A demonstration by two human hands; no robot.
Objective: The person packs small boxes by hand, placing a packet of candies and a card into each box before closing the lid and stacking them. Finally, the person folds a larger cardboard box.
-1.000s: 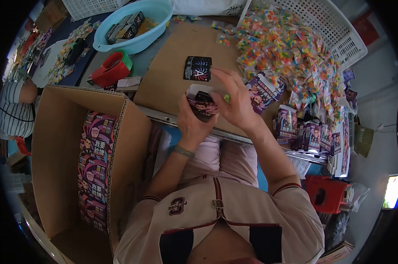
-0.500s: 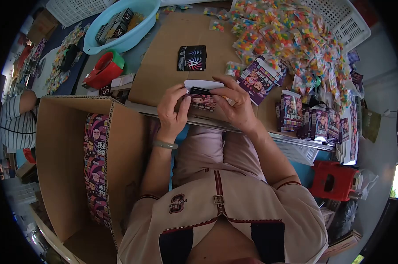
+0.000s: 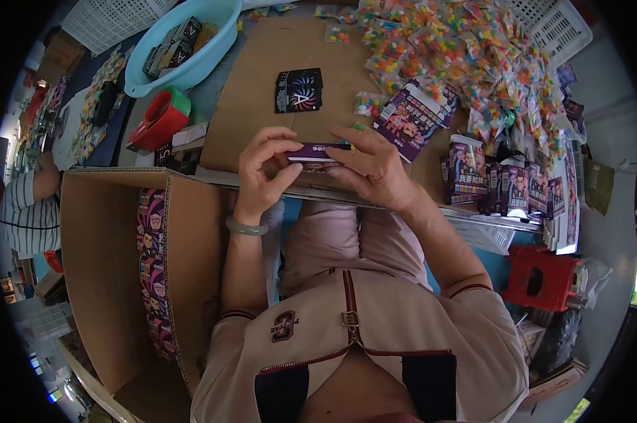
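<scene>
A small purple box (image 3: 320, 151) is held level between both hands above the table's front edge, its top closed. My left hand (image 3: 265, 171) pinches its left end between thumb and fingers. Closed on the right end is my right hand (image 3: 373, 168). Beyond the box, a small stack of black cards (image 3: 298, 91) lies on the cardboard sheet (image 3: 251, 84). Flat purple printed boxes (image 3: 411, 121) lie to the right of the hands, next to a heap of clear candy packets (image 3: 445, 49).
Filled purple boxes (image 3: 468, 169) stand at the table's right front. An open carton (image 3: 107, 282) with stacked purple boxes is at left. A blue basin (image 3: 143, 79), a red tape dispenser (image 3: 151, 121) and a red stool (image 3: 537, 278) are around. Another person's striped sleeve (image 3: 28, 204) shows far left.
The box's white top flap, standing open before, is now folded down. Both hands have shifted their grip on the box, and the view has moved slightly.
</scene>
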